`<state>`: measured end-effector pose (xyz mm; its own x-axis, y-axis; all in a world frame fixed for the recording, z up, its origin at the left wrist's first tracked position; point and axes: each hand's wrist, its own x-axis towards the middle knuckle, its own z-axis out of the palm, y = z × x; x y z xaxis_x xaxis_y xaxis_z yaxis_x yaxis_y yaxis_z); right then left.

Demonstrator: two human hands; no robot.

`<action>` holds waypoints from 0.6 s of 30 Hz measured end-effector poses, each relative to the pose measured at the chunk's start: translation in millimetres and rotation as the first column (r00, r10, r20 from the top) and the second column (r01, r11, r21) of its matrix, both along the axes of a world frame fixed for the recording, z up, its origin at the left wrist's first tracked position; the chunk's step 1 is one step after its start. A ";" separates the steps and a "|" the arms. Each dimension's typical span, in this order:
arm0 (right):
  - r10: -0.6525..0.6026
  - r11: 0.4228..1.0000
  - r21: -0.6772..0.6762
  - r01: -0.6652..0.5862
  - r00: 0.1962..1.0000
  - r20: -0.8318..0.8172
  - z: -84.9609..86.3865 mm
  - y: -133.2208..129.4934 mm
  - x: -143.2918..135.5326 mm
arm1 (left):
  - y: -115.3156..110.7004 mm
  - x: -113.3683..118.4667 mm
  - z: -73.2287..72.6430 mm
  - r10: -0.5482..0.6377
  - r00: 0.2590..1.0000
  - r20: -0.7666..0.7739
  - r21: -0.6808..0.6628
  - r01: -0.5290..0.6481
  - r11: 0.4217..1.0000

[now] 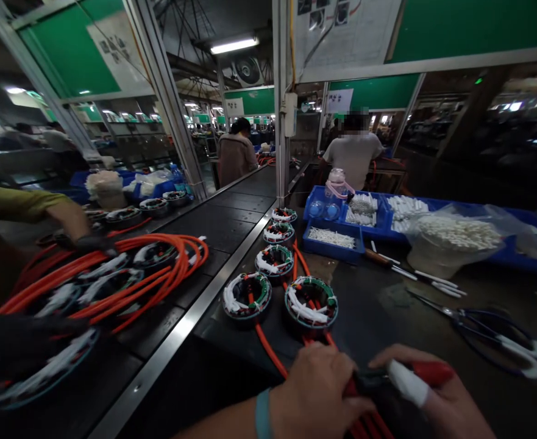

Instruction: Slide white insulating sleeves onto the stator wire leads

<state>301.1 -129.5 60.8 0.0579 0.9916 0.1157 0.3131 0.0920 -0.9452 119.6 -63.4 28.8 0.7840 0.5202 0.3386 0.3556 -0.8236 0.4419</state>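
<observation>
My left hand (311, 387), with a teal band at the wrist, is closed at the bottom centre around a dark and red piece. Close on its right, my right hand (437, 390), a fingertip wrapped in white, holds a tool with red handles (435, 373). The tool's dark part reaches toward my left hand. Orange-red cables (270, 352) run from the wound rings down toward my hands. Just beyond my hands sit a wound ring with white and green wrapping (311, 303) and a second wound ring (247, 297).
Scissors (453, 314) lie at right, near blue bins (332, 241) of white sleeves and a plastic bag (460, 235). A metal rail (190, 323) edges the conveyor. At left, a co-worker's gloved hands handle coiled orange cables (158, 286) and rings. Two people stand farther back.
</observation>
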 end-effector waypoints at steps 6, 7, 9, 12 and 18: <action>0.046 0.987 -0.139 -0.085 0.964 -0.262 -10.6 24.7 -26.0 | 14.4 -39.9 18.4 -0.221 0.956 0.192 -0.820 0.280 0.499; 0.024 0.987 -0.142 -0.069 0.955 -0.296 -9.0 30.4 -26.2 | 17.0 -45.4 15.9 -0.206 0.950 0.235 -0.888 0.296 0.352; -0.096 0.993 -0.098 0.069 0.948 -0.302 -3.4 45.2 -21.3 | 20.2 -54.7 5.8 -0.149 0.950 0.274 -0.949 0.292 0.115; -0.239 0.966 0.073 0.249 0.963 -0.125 2.5 73.4 -8.5 | 21.1 -61.1 -11.7 -0.042 0.926 0.374 -0.927 0.374 0.000; -0.154 0.977 0.188 0.103 0.948 0.279 -9.4 116.9 -12.4 | 23.4 -52.2 -19.3 0.024 0.861 0.507 -0.860 0.505 0.070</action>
<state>288.7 -12.6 51.4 0.1223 0.9423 0.3117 0.5914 0.1830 -0.7853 67.4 -40.0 9.5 0.9189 0.3932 -0.0336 -0.1342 0.3915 0.9103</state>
